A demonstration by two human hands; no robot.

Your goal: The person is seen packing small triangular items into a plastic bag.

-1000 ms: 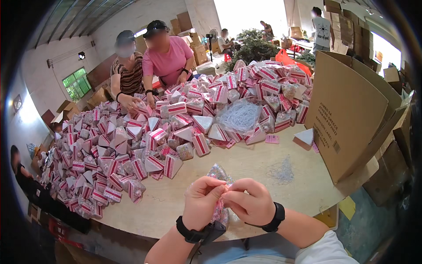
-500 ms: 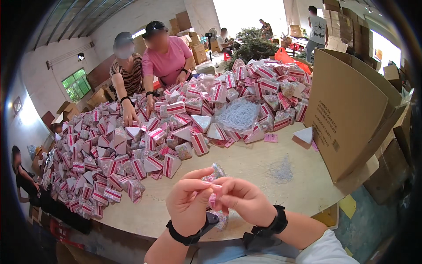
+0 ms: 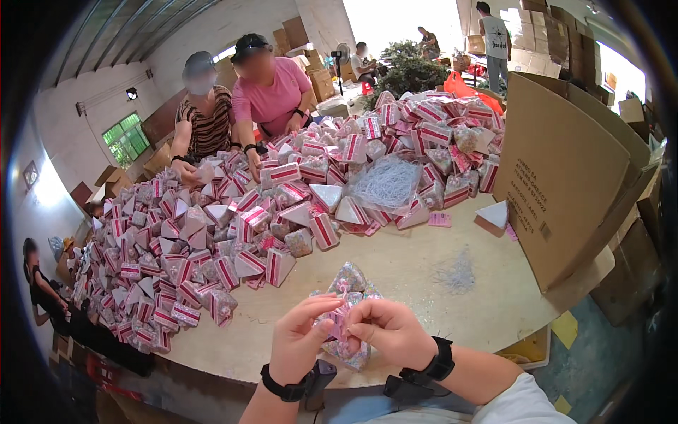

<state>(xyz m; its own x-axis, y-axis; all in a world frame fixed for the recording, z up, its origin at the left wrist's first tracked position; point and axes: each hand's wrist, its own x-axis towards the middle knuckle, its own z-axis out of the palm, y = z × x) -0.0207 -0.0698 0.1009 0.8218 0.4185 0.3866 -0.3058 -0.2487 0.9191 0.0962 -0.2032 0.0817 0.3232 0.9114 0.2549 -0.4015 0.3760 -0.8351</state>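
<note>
Glittery pouch (image 3: 347, 283), a clear triangular packet with pink trim, sits low in the centre of the frame, pinched between both hands just above the pale surface (image 3: 424, 268). Since a moment ago the hands have dropped slightly and closed in on its middle, so the fiddly tying work looks under way. Left hand (image 3: 300, 343) and right hand (image 3: 392, 332) press their fingers together on a pink tie. Its long axis runs up the frame, tip pointing toward the heap of pink-striped packets (image 3: 268, 205).
</note>
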